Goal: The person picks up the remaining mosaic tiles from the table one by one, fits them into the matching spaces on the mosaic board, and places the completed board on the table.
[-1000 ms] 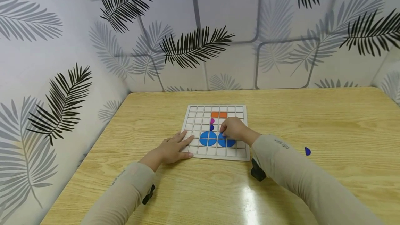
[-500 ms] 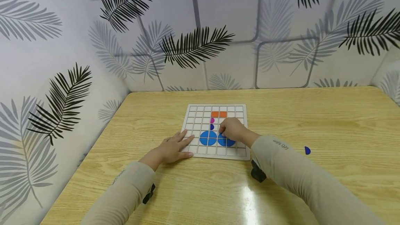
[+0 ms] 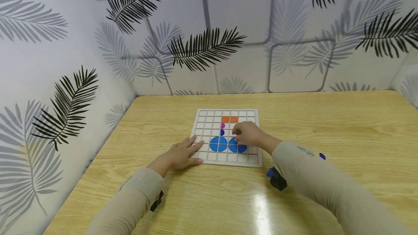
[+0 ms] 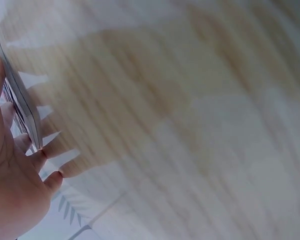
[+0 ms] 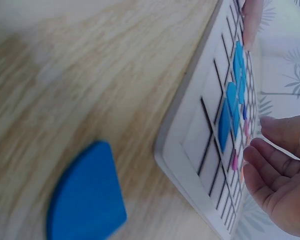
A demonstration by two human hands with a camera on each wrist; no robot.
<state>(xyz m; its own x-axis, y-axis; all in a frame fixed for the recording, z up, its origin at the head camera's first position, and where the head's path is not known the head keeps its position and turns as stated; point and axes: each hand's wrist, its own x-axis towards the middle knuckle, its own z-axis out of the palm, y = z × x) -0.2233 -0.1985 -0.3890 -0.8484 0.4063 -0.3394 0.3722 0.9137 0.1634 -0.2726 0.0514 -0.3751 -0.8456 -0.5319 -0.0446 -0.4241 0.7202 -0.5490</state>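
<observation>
Resting the left hand [image 3: 183, 155], spread wide, on the white grid board [image 3: 242, 159] lying on the table [image 3: 196, 198]. Hovering the right hand [image 3: 249, 133], with half-curled fingers holding nothing visible, over the right blue disc [image 3: 237, 148].

A person's beige right sleeve [image 3: 313, 173] partly hides a dark-blue, round-edged piece [image 3: 322, 156]; a black wrist camera [image 3: 278, 181] blocks part of a bright-blue flat piece [image 3: 269, 172] from me.

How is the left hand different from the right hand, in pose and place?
The left hand has spread fingers, while the right hand has bent ones. The left hand rests on the left edge of the board; the right hand is over its right half, near blue pieces. Both are bare and seem to hold nothing.
</observation>
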